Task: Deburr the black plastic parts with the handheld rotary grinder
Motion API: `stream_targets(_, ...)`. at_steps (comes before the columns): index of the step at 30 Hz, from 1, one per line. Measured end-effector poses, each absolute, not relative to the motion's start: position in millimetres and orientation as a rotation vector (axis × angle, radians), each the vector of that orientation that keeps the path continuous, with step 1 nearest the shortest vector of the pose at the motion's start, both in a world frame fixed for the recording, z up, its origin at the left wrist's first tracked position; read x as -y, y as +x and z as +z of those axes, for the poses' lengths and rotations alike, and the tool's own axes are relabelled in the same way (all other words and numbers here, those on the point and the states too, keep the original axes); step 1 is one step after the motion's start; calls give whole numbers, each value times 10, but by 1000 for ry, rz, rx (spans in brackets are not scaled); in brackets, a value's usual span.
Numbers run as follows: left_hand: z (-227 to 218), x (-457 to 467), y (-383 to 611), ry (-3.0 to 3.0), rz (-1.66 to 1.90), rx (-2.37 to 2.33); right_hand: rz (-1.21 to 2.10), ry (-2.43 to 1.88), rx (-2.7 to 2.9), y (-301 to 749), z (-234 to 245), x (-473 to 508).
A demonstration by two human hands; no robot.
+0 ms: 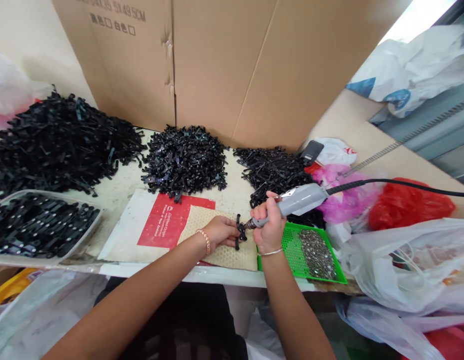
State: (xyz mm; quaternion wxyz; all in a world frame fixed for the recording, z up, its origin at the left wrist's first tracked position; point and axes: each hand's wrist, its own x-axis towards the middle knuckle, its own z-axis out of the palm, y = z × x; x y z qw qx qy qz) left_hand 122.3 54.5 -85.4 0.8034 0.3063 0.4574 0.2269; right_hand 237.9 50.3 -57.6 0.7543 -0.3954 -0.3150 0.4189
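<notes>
Screwdriver (292, 202) long axis slanting down-left toward black part (239, 232).

Body inventory, as I see it from the head camera. Two forearms, both bare to the lower edge of the frame; no sleeves in view. Two hands, bare, no gloves. Left hand (221, 233): one beaded bracelet (205, 241) at the wrist, small rounded beads of a pale pinkish-gold tone, single strand. Right hand (270, 226): one thin bangle (271, 252) at the wrist, silver-coloured, plain and narrow. I can make out no rings or watch. Below the arms, dark clothing (186, 320) with a faint reddish pattern, detail unclear.
</notes>
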Motion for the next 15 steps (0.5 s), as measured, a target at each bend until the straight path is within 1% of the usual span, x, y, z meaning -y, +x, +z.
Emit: stream_targets(15,-889,-538,1228,680,500,-967,855,-909,731,2343,-592,-475)
